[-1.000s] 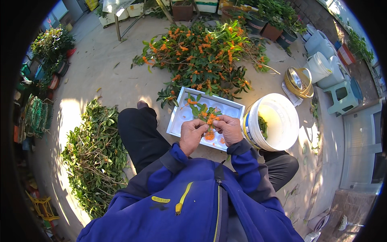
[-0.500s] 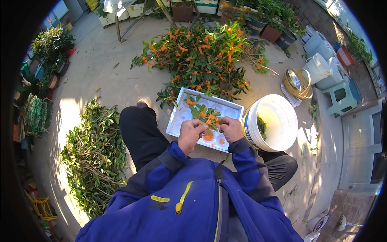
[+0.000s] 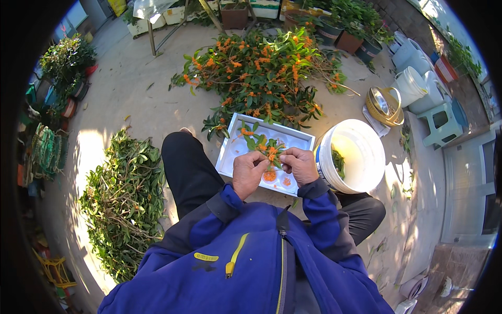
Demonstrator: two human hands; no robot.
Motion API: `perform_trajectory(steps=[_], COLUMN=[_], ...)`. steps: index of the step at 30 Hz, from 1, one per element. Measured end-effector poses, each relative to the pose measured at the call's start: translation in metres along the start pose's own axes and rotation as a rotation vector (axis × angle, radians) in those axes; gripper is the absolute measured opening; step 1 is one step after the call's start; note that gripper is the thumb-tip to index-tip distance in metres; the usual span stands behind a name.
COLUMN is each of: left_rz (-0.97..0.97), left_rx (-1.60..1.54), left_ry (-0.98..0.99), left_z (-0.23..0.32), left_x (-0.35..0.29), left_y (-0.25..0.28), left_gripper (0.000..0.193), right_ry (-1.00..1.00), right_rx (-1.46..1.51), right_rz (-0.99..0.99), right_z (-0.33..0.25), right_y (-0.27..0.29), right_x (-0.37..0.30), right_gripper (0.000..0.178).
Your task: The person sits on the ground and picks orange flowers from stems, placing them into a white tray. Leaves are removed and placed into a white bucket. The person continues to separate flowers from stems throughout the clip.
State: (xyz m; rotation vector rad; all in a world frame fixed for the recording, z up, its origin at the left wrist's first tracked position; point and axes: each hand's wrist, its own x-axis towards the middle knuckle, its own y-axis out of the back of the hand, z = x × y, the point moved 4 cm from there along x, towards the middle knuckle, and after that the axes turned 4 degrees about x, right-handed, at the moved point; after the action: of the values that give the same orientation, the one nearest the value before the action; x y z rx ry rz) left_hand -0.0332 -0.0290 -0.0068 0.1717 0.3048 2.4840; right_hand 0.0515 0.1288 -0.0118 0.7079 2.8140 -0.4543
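Note:
A leafy sprig with orange blossoms [image 3: 271, 150] is held over a white tray [image 3: 226, 157] with round hollows. My left hand [image 3: 250, 171] pinches the sprig's near left side between thumb and fingers. My right hand [image 3: 300, 165] has thumb and fingertips closed at the sprig's right side, among its leaves and flowers; whether a blossom is between them is too small to tell. Picked orange blossoms [image 3: 270, 176] lie in the tray's near hollows, below the sprig.
Beyond the tray lies a heap of flowering branches [image 3: 256, 73]. A white bucket [image 3: 379, 157] with leaves inside stands right of the tray. Stripped leafy branches [image 3: 123, 204] are piled on the left. Farther right are a woven basket [image 3: 384, 112] and a pale green stool [image 3: 443, 125].
My right hand has shifted slightly, its fingers bending closer around the sprig. My left hand stays nearly in place. My left knee has moved a little to the right.

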Motion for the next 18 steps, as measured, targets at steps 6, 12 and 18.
perform_trajectory(steps=[6,12,18], left_rz=[-0.220,-0.232,-0.185], left_rx=[-0.530,-0.741,-0.649], left_ry=[0.379,0.592,0.390], left_z=[-0.020,-0.020,-0.019], left_x=[0.000,-0.008,-0.002], left_y=[-0.010,-0.014,-0.009], left_gripper=[0.008,0.007,0.009], right_ry=[-0.189,-0.174,0.036], right_rx=[0.438,0.449,-0.266], right_rz=[-0.115,-0.064,0.082], right_z=[0.002,0.011,0.029], right_y=[-0.007,0.007,0.026], right_x=[-0.005,0.000,0.014], right_gripper=[0.012,0.008,0.032])
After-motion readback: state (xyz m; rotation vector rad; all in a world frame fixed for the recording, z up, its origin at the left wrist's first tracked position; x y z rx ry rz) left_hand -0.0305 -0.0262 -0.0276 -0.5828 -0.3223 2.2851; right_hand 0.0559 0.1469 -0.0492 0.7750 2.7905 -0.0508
